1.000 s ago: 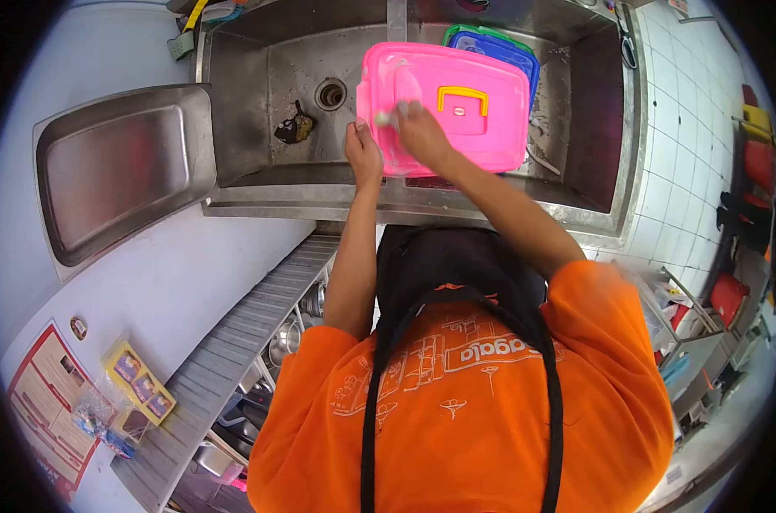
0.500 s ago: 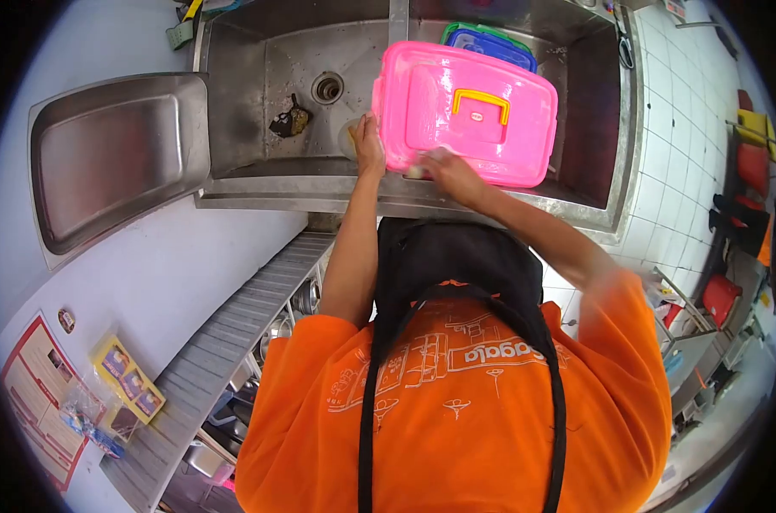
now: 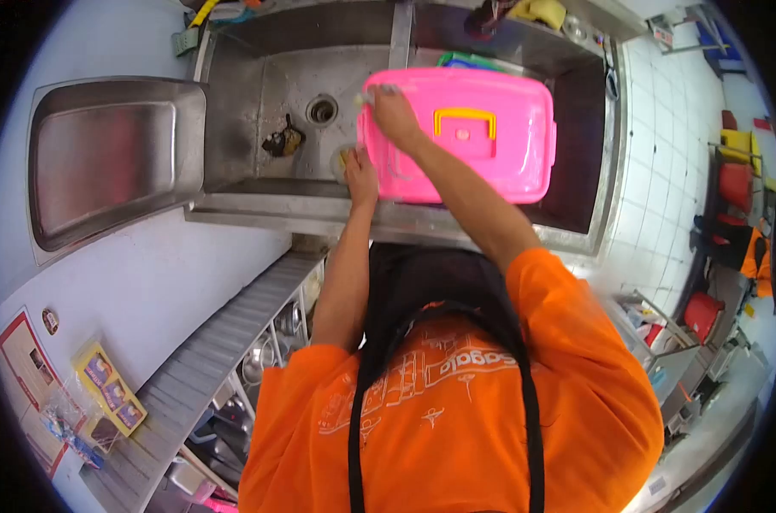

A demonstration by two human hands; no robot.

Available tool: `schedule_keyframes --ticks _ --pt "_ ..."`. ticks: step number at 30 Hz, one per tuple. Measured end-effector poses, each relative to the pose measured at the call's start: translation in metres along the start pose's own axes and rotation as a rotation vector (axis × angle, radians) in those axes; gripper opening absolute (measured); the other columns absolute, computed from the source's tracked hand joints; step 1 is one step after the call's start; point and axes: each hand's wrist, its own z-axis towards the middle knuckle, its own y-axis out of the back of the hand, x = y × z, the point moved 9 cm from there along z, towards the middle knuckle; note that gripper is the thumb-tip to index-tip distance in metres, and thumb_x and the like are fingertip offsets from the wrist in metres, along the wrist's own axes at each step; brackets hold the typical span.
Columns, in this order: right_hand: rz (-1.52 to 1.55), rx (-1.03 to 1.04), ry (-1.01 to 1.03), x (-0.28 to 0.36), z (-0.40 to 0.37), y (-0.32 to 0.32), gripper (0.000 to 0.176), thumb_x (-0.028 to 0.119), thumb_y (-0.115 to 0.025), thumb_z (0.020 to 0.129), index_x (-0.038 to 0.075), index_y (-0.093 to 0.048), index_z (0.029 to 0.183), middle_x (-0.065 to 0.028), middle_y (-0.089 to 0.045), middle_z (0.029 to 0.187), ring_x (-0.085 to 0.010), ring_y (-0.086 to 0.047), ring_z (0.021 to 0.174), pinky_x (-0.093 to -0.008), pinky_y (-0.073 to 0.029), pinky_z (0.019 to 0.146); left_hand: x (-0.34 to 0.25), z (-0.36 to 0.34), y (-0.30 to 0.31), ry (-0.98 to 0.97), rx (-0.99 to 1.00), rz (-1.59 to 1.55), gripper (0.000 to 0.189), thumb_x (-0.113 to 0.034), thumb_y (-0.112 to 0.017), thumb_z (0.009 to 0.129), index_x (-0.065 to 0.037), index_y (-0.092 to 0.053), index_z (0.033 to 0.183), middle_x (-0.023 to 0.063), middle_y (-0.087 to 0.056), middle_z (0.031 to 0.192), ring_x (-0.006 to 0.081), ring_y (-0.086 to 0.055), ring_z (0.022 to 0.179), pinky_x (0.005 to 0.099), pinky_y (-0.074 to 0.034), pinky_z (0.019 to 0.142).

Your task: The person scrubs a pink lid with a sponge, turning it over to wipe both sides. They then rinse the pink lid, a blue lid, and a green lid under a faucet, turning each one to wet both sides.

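A pink plastic box (image 3: 507, 171) with a lid and a yellow carrying handle (image 3: 465, 114) rests over the right basin. My left hand (image 3: 361, 178) is closed on the box's near left edge, with something yellowish at its fingertips. At the lid's far left corner is my right hand (image 3: 391, 111), its fingers closed around a small pale pad (image 3: 366, 98), perhaps a sponge; the fingers largely hide it. Whitish wet streaks show on the lid's left side. Behind the box, green and blue plastic lids (image 3: 469, 61) are partly covered.
The steel double sink (image 3: 268, 198) has a drain (image 3: 323, 109) in its left basin, with a dark crumpled scrap (image 3: 283, 139) close by. A shallow steel tray (image 3: 118, 162) stands at left. Below it runs a ribbed shelf (image 3: 225, 333). Yellow cloth (image 3: 539, 11) lies on the far rim.
My right hand has moved from the lid's near edge to its far left corner with the pale pad. The view has shifted, and the box sits slightly lower in it.
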Motion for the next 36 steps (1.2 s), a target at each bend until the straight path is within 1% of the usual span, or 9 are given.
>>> schedule_keyframes --ticks 7,9,16,19,21,24,30,34,36 --pt "0.082 0.335 0.01 0.04 -0.1 -0.004 0.026 0.006 -0.057 0.083 -0.001 -0.053 0.108 -0.0237 -0.062 0.093 -0.0397 -0.06 0.091 -0.0468 -0.05 0.081 -0.013 -0.017 0.016 -0.08 -0.228 0.373 0.034 -0.035 -0.042 0.099 -0.005 -0.052 0.111 0.0255 -0.066 0.086 0.0493 -0.061 0.082 0.057 -0.047 0.072" --pt "0.027 0.287 0.162 0.046 -0.095 -0.005 0.028 0.004 -0.055 0.081 -0.004 -0.052 0.107 -0.024 -0.059 0.102 -0.0385 -0.06 0.094 -0.0454 -0.051 0.082 -0.008 -0.017 0.014 -0.098 -0.28 0.444 0.037 -0.037 -0.045 0.097 -0.002 -0.052 0.108 0.0275 -0.066 0.086 0.0495 -0.062 0.082 0.0575 -0.047 0.072" --pt "-0.094 0.126 0.042 0.005 0.01 -0.004 0.026 0.0 -0.056 0.079 -0.003 -0.054 0.105 -0.0224 -0.06 0.099 -0.0378 -0.059 0.096 -0.0431 -0.051 0.083 -0.031 -0.022 0.015 -0.111 -0.204 0.623 0.043 -0.039 -0.051 0.095 -0.003 -0.048 0.119 0.0245 -0.067 0.079 0.0494 -0.063 0.077 0.0572 -0.046 0.072" --pt "-0.093 0.08 -0.002 0.001 0.018 -0.003 0.025 -0.001 -0.055 0.079 -0.002 -0.055 0.104 -0.0216 -0.06 0.097 -0.0378 -0.06 0.094 -0.0432 -0.052 0.081 -0.038 -0.018 0.002 -0.158 -0.144 0.77 0.052 -0.038 -0.052 0.094 -0.002 -0.043 0.129 0.0276 -0.064 0.109 0.0451 -0.061 0.099 0.0571 -0.044 0.082" --pt "-0.052 0.132 -0.064 -0.001 0.016 -0.009 0.026 -0.001 -0.055 0.079 -0.002 -0.056 0.105 -0.0217 -0.061 0.097 -0.0379 -0.06 0.096 -0.0422 -0.052 0.081 -0.056 -0.023 -0.015 -0.363 -0.197 0.893 0.063 -0.036 -0.055 0.09 -0.001 -0.036 0.139 0.0284 -0.038 0.143 0.0422 -0.04 0.131 0.0595 -0.033 0.101" --pt "-0.05 0.086 -0.069 0.004 0.014 -0.008 0.025 0.001 -0.055 0.08 -0.002 -0.058 0.105 -0.0228 -0.062 0.099 -0.0373 -0.06 0.099 -0.0418 -0.053 0.082 -0.071 -0.028 -0.066 -0.533 -0.015 0.956 0.073 -0.034 -0.058 0.087 -0.002 -0.031 0.146 0.0235 -0.016 0.156 0.0419 -0.017 0.144 0.0641 -0.013 0.111" --pt "-0.106 0.051 -0.066 -0.021 0.004 0.033 0.031 0.003 -0.054 0.082 -0.002 -0.059 0.112 -0.0221 -0.062 0.102 -0.0398 -0.06 0.097 -0.0461 -0.049 0.089 -0.077 -0.031 -0.071 -0.508 0.003 0.912 0.078 -0.046 -0.054 0.088 -0.005 -0.028 0.15 0.0222 -0.018 0.157 0.0417 -0.016 0.144 0.0669 -0.008 0.111" --pt "0.078 -0.096 -0.179 -0.137 -0.034 0.096 0.014 0.003 -0.055 0.079 0.001 -0.068 0.083 -0.0217 -0.066 0.091 -0.0376 -0.061 0.095 -0.0458 -0.048 0.085 -0.077 -0.023 -0.069 -0.502 -0.089 0.951 0.08 -0.055 -0.046 0.09 -0.009 -0.025 0.152 0.0226 -0.016 0.158 0.04 -0.017 0.145 0.0661 -0.01 0.111" --pt "-0.082 -0.121 -0.495 -0.192 -0.057 0.141 0.016 0.008 -0.058 0.084 0.0 -0.068 0.075 -0.0204 -0.068 0.082 -0.0369 -0.065 0.075 -0.0455 -0.052 0.07 -0.083 -0.023 -0.072 -0.502 -0.07 1.009 0.08 -0.056 -0.046 0.091 -0.009 -0.026 0.152 0.0225 -0.017 0.158 0.0397 -0.017 0.145 0.0667 -0.01 0.111"
